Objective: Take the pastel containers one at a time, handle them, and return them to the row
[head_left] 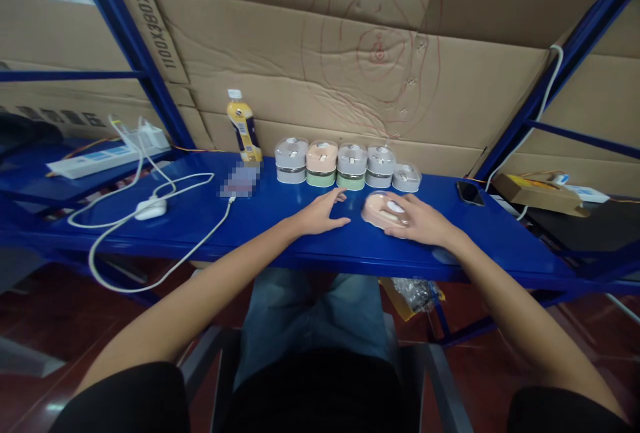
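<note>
My right hand (423, 219) grips a pinkish-beige case with a clear lid (381, 211), tilted just over the blue tabletop or touching it; I cannot tell which. To its left, my left hand (323, 211) has thumb and fingers apart and holds nothing. Behind both hands runs a row of similar clear-lidded cases. From the left come a grey stack (291, 161), a peach case (321, 155) on a green one (321, 178), a grey case (352, 158) on a green one (351, 181), another grey stack (380, 165) and a single grey case (407, 177).
A yellow drink bottle (243, 127) stands at the back left, near a blurred-out phone-like object (241, 179) on a white cable. A charger (151, 207) and power strip (110, 156) lie further left. At right are a dark phone (470, 193) and an open cardboard box (540, 194).
</note>
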`<state>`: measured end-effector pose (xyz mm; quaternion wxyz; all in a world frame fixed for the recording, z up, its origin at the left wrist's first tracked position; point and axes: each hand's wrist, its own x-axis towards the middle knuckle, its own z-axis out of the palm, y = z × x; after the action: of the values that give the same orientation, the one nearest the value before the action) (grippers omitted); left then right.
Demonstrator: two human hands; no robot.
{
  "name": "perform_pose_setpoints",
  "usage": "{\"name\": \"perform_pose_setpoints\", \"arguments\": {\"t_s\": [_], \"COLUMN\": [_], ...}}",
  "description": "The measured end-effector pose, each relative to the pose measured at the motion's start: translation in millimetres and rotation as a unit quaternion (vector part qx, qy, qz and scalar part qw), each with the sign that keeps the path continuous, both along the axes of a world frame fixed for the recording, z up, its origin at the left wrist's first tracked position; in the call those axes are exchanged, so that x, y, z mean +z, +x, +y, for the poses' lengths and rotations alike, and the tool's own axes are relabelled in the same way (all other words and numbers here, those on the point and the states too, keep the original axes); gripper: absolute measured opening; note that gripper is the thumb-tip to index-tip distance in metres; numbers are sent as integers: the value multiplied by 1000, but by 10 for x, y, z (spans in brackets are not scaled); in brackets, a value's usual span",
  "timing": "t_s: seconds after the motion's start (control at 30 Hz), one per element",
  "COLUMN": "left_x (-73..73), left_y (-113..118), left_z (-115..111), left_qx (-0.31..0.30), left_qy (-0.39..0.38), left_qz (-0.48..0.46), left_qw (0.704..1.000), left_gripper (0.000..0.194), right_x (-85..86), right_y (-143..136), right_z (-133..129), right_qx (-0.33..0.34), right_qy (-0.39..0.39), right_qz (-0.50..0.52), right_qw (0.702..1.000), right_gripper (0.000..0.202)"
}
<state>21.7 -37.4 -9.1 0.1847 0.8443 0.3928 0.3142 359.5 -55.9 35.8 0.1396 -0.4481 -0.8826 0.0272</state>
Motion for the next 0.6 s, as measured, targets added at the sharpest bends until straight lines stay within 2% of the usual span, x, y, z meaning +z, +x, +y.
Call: {"name": "perform_pose_setpoints", "arguments": {"t_s": [0.07,0.13,0.23,0.4,0.5,0.6], "left_x": [10,29,53,61,67,81], "left_y": [15,22,21,21,26,24], "left_z": [-13,-30,-54,-70,-75,-83], "left_qx": [7,10,13,15,21,20], "left_qy": [8,15,21,22,19,22], "left_qz": [16,33,52,66,76,79], "left_qw": [1000,999,998,997,997,996], "left_gripper": [82,75,68,64,63,61], "right_x": [13,18,8,38,87,111], "right_y": [300,563,811,894,874,845], "right_z": [-108,-129,52,729,1106,1336], "right_qx": [-111,-237,-357,-439,-444,-423], "right_qy": [5,0,-1,-30,-32,-31], "right_qz": [-43,-79,-91,-70,-65,-53], "right_qw": [993,968,930,895,893,904], "right_gripper": [95,97,104,110,108,99]}}
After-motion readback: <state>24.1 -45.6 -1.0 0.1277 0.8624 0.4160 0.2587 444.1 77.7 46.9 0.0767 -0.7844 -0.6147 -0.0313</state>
